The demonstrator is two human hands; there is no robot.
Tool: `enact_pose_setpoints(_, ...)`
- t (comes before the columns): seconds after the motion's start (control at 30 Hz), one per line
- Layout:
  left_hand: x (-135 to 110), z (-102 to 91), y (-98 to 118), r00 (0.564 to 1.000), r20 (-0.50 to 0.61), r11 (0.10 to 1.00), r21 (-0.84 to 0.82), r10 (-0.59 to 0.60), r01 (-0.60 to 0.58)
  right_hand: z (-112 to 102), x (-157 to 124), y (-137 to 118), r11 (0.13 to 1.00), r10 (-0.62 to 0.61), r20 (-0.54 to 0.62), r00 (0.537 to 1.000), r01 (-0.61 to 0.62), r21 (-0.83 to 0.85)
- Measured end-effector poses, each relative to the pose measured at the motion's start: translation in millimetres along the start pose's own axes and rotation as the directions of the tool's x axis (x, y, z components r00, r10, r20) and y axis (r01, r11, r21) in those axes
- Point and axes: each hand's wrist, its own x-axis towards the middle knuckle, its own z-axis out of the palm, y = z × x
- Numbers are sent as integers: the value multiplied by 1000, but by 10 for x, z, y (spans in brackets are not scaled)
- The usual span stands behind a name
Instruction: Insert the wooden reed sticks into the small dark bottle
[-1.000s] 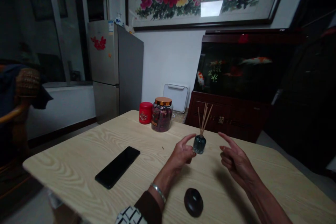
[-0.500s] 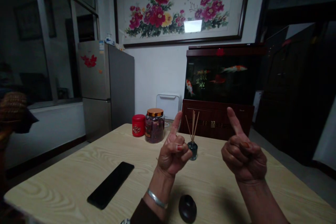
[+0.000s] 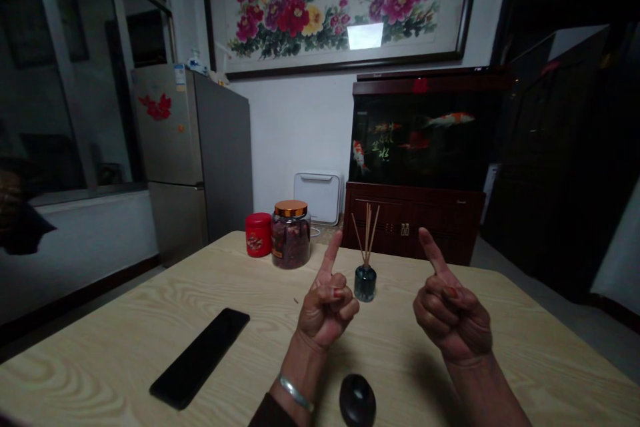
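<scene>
My left hand is raised over the table, palm side facing me, with the index finger pointing up. Its other fingers are curled in under the thumb, holding nothing; a silver bangle circles the wrist. My right hand makes the same shape farther right, also with nothing in it. Just behind and between the hands is a reed diffuser, a dark glass bottle with thin sticks. A dark oval object, possibly a computer mouse, lies between my forearms. Neither hand touches any of these.
On the wood-grain table lies a flat black phone at left. A red canister and a copper-lidded jar stand at the far edge. Beyond are a fridge and a fish tank on a dark cabinet.
The camera view has shifted slightly. Both hands sit a little farther left in view, with fingertips lower. The diffuser bottle shows more fully beside my left hand. Both finger poses are unchanged.
</scene>
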Motion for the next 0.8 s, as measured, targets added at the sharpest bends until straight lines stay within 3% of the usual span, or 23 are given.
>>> enact_pose_setpoints(0.1, 34, -213, -24, 994, -96, 996, 71, -52, 59, -211, 97, 161, 992, 63, -53, 997, -68, -105)
enact_pose_setpoints(0.17, 57, -449, -90, 967, -235, 969, 199, -96, 145, -437, 199, 354, 950, 121, -143, 982, -156, -271)
enact_pose_setpoints(0.2, 61, -587, -141, 939, -324, 932, 291, -116, 215, -566, 262, 478, 898, 136, -206, 969, -209, -388)
enact_pose_setpoints(0.27, 47, -870, -278, 882, -468, 824, 475, -62, 310, -826, 408, 759, 714, 110, -317, 942, -297, -634)
enact_pose_setpoints(0.33, 11, -1114, -440, 854, -521, 753, 567, 12, 335, -1048, 579, 1046, 568, 54, -367, 929, -331, -754)
enact_pose_setpoints(0.43, -39, -1334, -651, 842, -537, 699, 622, 54, 352, -1237, 834, 1400, 489, 14, -355, 935, -317, -813)
enact_pose_setpoints(0.57, -54, -1431, -783, 863, -497, 596, 721, 92, 352, -1278, 986, 1622, 421, 33, -273, 961, -261, -868)
enact_pose_setpoints(0.7, -81, -1443, -784, 917, -386, 436, 845, 98, 309, -1212, 753, 1583, 373, 55, -222, 973, -227, -900)
enact_pose_setpoints(0.8, -103, -1370, -742, 945, -327, 371, 880, 22, 296, -1062, 475, 1490, 379, 108, -158, 982, -187, -906)
